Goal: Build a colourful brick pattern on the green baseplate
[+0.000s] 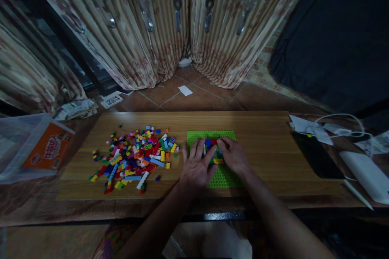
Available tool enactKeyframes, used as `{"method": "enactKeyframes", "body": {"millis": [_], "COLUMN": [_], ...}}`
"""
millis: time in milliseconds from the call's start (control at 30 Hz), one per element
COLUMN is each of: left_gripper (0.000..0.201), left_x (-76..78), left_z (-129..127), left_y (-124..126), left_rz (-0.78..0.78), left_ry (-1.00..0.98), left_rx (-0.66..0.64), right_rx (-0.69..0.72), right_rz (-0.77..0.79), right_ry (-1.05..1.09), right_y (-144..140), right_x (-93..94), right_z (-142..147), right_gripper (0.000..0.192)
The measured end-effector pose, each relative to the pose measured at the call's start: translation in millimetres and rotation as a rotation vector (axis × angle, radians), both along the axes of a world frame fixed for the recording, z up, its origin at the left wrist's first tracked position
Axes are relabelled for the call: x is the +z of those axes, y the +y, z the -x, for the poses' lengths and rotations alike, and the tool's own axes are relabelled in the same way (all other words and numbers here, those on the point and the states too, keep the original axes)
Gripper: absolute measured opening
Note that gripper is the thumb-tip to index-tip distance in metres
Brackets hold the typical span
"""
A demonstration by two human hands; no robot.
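A green studded baseplate [225, 180] lies on the wooden board, with a small structure of toy bricks [218, 161] in red, blue and yellow on it. My left hand [195, 168] reaches over the plate's left side, its thumb and fingers around the left of the structure and hiding part of it. From the right, my right hand [235, 156] has curled fingers pressed against the structure's upper right. Whether a separate brick sits between my fingertips is hidden. Left of my hands spreads a pile of loose toy bricks [136, 156] in many colours.
The wooden board [273, 149] carries the plate and pile. A clear plastic bin [18, 129] with an orange label stands at the left. On the right are a black flat object [317, 156], papers [310, 128], a white cable [358, 119] and a white box [366, 176]. Curtains hang behind.
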State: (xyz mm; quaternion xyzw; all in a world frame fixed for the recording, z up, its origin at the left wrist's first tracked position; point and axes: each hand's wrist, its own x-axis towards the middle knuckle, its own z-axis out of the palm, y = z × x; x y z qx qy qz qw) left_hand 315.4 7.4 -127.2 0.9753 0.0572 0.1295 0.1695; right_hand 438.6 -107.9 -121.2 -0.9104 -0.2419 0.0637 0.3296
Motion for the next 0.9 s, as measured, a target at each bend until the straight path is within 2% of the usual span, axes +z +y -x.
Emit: {"method": "enactKeyframes", "body": {"millis": [133,367,567,767,900], "left_gripper": [0.059,0.071,0.071,0.073,0.067], "left_x": [-0.2,-0.7,0.5,4.8,6.6], "left_z": [2.4,4.0,6.2,6.4,4.5], "left_y": [2.2,-0.7,-3.0,0.4,4.4], "left_rz": [0.079,0.134,0.151,0.185,0.198], "left_ry": [-0.001,0.031,0.025,-0.033,-0.044], "left_rx": [-0.008,0.044,0.056,0.054,0.076], "right_rx": [0.04,0.042,0.037,0.045,0.01], "right_rz": [-0.026,0.068,0.096,0.109,0.146], "right_ry": [0.036,0.133,0.077,0.124,0.023], "right_y": [-3.1,-4.6,-4.9,-8.9,-8.5], "right_x": [-0.8,-2.0,-1.6,-4.3,-5.7], "right_z": [-1.6,-1.5,0.9,-2.0,3.7], "right_gripper": [0.034,0.042,0.046,0.049,0.054]}}
